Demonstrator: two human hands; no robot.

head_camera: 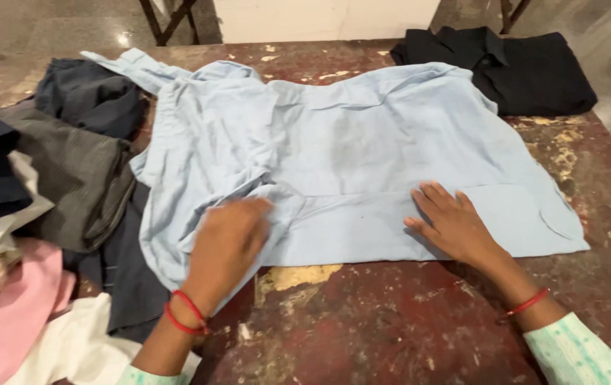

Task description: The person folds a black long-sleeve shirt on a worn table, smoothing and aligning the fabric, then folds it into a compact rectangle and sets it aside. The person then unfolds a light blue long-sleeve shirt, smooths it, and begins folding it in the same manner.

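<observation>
Left hand [228,239] blurred, grip unclear, on light blue shirt [341,153] spread mid-table [405,328]. Right hand [452,224] flat, fingers spread, pressing shirt's folded hem. Clothes pile [49,214] cut off left; black shirt [512,68] folded at far right corner.

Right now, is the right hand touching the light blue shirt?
Touching. The head view shows the right hand pressed flat, fingers spread, on the light blue shirt.
</observation>
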